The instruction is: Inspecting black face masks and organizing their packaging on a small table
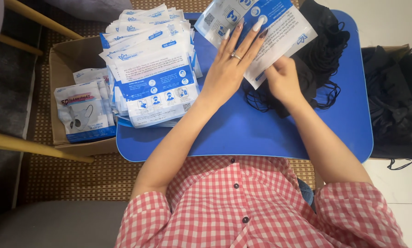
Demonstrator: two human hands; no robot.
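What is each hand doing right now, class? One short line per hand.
Left hand: open, fingers spread flat on the white-and-blue pouch.
Right hand: closed on the pouch's lower edge, beside black masks.

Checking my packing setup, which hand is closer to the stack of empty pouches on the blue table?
Left. The left hand lies just beside the stack of empty pouches, flat on a pouch; the right hand is farther off.

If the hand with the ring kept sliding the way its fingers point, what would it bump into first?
The left hand already lies flat on the white-and-blue pouch, fingers pointing up and right. Sliding on, it would cross that pouch, then probably meet the black masks beyond, though depth is unclear.
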